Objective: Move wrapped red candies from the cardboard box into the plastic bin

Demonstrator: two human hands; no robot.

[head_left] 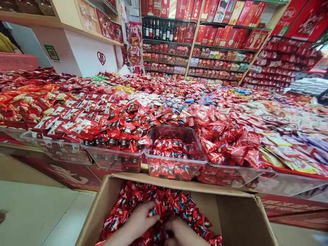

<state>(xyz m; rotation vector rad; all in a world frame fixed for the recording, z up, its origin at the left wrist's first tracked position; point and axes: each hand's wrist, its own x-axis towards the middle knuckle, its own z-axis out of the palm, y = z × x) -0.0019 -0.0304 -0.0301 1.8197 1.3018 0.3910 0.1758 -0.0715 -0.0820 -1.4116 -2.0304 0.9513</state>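
In the cardboard box at my six o'clock, my left hand is half-curled among red-wrapped candies, one showing between thumb and fingers; I cannot tell whether I grip it. My right hand, at its four o'clock, has fingers sunk in shadow, their hold unclear. Just beyond the box, at twelve o'clock, a clear plastic bin is part-filled with similar candies.

Crinkled, glossy, foil-like wrappers shine before us against a matt cardboard box; we see smooth, clear plastic in a bin, perforated plastic in a basket, shiny glass in the bottles and a soft sheen on smooth floor tiles.
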